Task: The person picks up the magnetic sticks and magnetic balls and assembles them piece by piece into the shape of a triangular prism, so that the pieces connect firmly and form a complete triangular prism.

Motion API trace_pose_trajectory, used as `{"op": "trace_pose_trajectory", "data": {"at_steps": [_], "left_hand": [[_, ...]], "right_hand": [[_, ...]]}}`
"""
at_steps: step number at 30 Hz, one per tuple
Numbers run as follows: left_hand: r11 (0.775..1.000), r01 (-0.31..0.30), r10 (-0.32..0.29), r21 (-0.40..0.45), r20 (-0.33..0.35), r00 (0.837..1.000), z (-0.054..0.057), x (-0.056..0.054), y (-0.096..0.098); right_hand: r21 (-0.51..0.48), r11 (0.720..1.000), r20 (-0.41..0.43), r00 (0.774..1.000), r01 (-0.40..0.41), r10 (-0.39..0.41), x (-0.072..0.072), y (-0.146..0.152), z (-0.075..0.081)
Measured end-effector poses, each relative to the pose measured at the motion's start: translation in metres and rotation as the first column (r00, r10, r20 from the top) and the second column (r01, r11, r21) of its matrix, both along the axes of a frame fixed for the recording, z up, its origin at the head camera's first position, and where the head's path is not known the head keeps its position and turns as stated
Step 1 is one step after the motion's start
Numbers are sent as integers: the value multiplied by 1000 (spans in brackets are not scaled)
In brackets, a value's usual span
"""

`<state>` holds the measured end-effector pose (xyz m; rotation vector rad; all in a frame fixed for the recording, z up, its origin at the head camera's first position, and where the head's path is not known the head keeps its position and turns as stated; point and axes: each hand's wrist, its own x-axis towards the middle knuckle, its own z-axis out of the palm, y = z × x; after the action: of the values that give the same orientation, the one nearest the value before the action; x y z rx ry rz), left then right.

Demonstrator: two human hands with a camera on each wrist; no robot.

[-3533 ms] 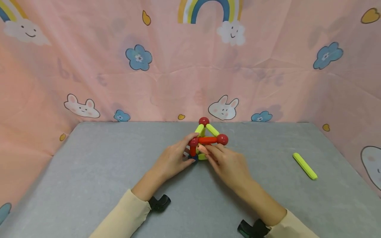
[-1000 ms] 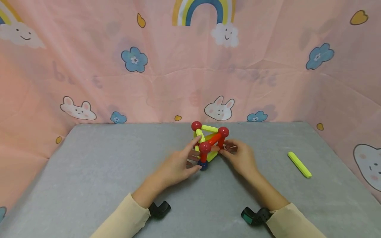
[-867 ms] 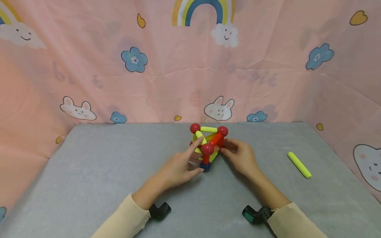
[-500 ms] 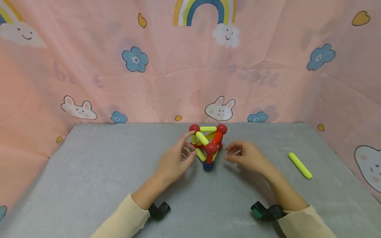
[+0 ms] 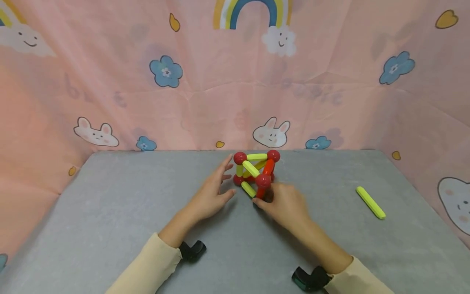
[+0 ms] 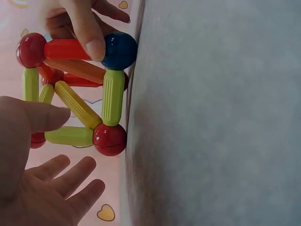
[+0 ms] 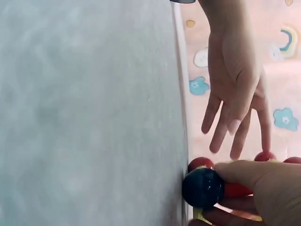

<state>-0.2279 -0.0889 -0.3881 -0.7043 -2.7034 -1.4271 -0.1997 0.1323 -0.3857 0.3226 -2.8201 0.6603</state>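
A magnetic ball-and-stick frame [image 5: 251, 168] stands on the grey table, built of red balls and yellow-green, red, yellow and orange sticks. Its one blue ball [image 6: 120, 50] sits at the near bottom corner, mostly hidden in the head view. My right hand [image 5: 288, 208] pinches the frame there, thumb against the blue ball and the lower end of an upright red stick [image 6: 68, 49]. Spread fingers and a raised thumb show on my left hand [image 5: 207, 196], which is at the frame's left side and holds nothing. Whether its index fingertip touches the upper left red ball [image 5: 240, 158] I cannot tell.
A loose yellow-green stick [image 5: 371, 203] lies on the table [image 5: 121, 204] to the right. Behind the table's far edge hangs a pink patterned cloth [image 5: 205, 102]. Black wrist cameras [image 5: 192, 250] are strapped at both sleeves.
The frame has turned and stands left of my right hand. That hand let go, drew right, then returned to pinch the near corner. My left hand has released the frame and backed left.
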Motion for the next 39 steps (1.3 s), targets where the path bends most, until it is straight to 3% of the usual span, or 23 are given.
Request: {"op": "trace_pose_trajectory", "data": {"at_steps": [5,10,13,16,18,23,27,32,36,39], "left_hand": [[1000,0,0,-12,-18,1000,-1,0,2],[999,12,-8,37,-107,994,-2,-2,2],[996,28,-14,87,-156,988,-1,-3,1],[993,39,-18,113,-183,983,1,-4,0],[993,44,-22,113,-187,982,2,-4,1],[994,41,-22,101,-183,983,3,-3,3],[993,45,-26,106,-172,985,3,-3,4],[993,16,5,121,-179,984,1,-2,1],[989,-5,34,150,-192,981,3,-1,0],[986,-4,38,168,-202,979,4,-1,0]], "right_hand": [[-111,991,74,994,-78,86,-8,16,-3],[-246,957,109,977,-153,185,-21,30,-9],[-356,923,101,976,-147,194,-30,35,-18],[-392,912,104,979,-119,173,-36,42,-20],[-355,929,121,980,-106,158,-37,52,-13],[-145,989,161,986,-18,41,-34,99,23],[62,992,175,977,110,-119,-33,152,36],[198,962,279,930,187,-239,-32,204,38],[233,960,368,900,155,-234,-29,233,42],[233,965,463,858,123,-221,-28,246,42]]}}
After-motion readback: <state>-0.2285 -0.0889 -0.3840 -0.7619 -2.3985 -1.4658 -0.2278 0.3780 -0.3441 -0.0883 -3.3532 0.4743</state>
